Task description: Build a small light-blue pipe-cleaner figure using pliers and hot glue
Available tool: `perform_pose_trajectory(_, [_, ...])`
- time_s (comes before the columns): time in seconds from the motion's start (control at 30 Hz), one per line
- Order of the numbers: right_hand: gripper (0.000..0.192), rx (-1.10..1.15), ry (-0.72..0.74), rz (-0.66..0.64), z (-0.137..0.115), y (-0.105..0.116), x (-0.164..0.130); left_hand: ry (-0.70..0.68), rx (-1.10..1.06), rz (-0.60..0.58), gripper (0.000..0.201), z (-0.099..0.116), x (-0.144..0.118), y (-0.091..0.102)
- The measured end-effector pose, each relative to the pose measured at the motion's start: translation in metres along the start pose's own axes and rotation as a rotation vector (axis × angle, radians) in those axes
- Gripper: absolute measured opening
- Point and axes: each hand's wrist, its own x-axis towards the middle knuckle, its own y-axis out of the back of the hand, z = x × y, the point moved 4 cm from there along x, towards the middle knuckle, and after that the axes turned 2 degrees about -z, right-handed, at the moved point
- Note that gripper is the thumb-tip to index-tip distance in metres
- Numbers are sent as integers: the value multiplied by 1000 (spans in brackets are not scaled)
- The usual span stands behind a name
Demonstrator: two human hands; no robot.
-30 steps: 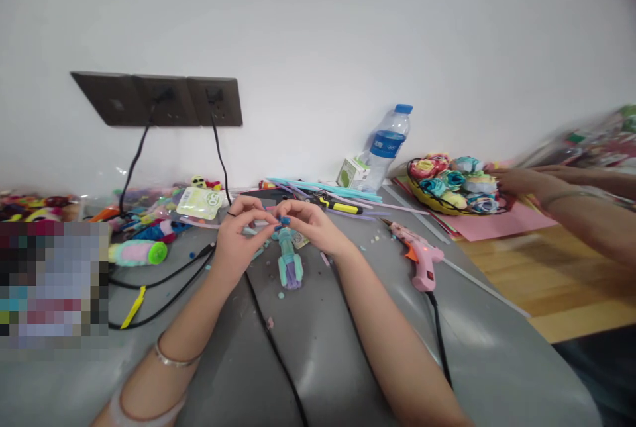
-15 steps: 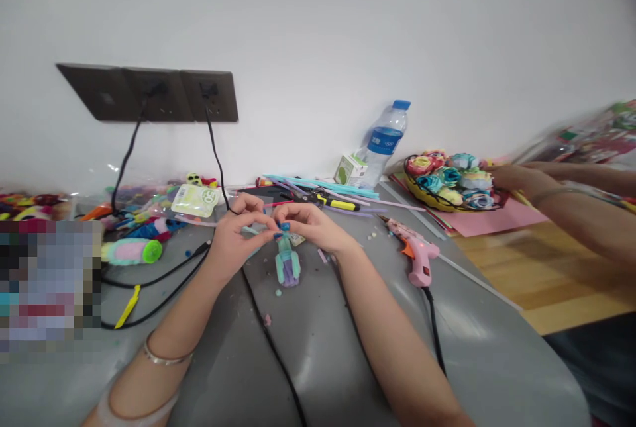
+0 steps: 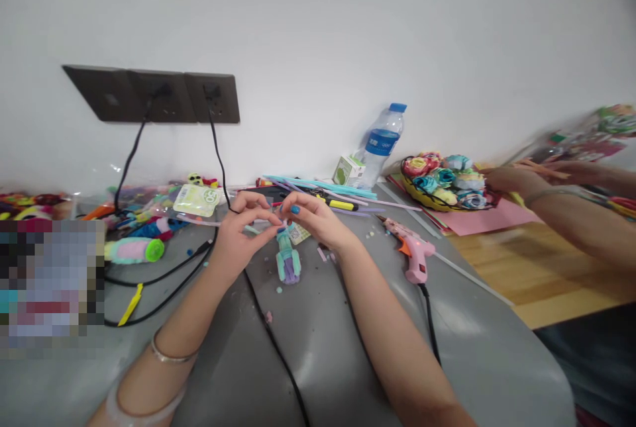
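A small teal and purple fuzzy pipe-cleaner figure (image 3: 289,261) hangs just below my fingertips, its lower end near the table. My left hand (image 3: 244,232) pinches it at the top, thumb against its upper end. Close beside it, my right hand (image 3: 318,222) has thumb and forefinger pressed together just above the figure's top. Whatever lies between those right fingertips is too small to make out. A printed card or label (image 3: 299,234) shows partly behind the figure and under my right hand.
Right of my arm lies a pink glue gun (image 3: 416,251) with its cord. Behind are loose pipe cleaners (image 3: 322,185), yellow-handled pliers (image 3: 342,204), a water bottle (image 3: 383,142) and a basket of flowers (image 3: 442,182). Black cables (image 3: 271,331) cross the table. Another person's hands (image 3: 517,182) work at right.
My right fingertips have lifted slightly from the figure's top and the forefinger is higher. The figure stays under my left fingers. At right, the other person's hands have shifted.
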Motion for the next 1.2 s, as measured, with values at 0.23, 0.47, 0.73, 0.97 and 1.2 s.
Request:
perform_pose_trajectory(0.23, [28,-307,-13,302,-35,26,-22,-132,40,-345,9,27,-14,-37])
perform_pose_trajectory(0.47, [11,-752,-444,307,-33,31,-99,-155,176,-583,13,30,-34,-63])
perform_pose_trajectory(0.73, [7,-928,-516,495,-8,17,-124,-84,147,-421,15,16,-25,-52])
perform_pose_trajectory(0.97, [11,-1006,-440,533,-3,17,-129,-83,128,-294,14,14,-19,-45])
perform_pose_trajectory(1.2, [8,-774,-277,457,-24,4,-129,-143,116,-353,20,22,-26,-55])
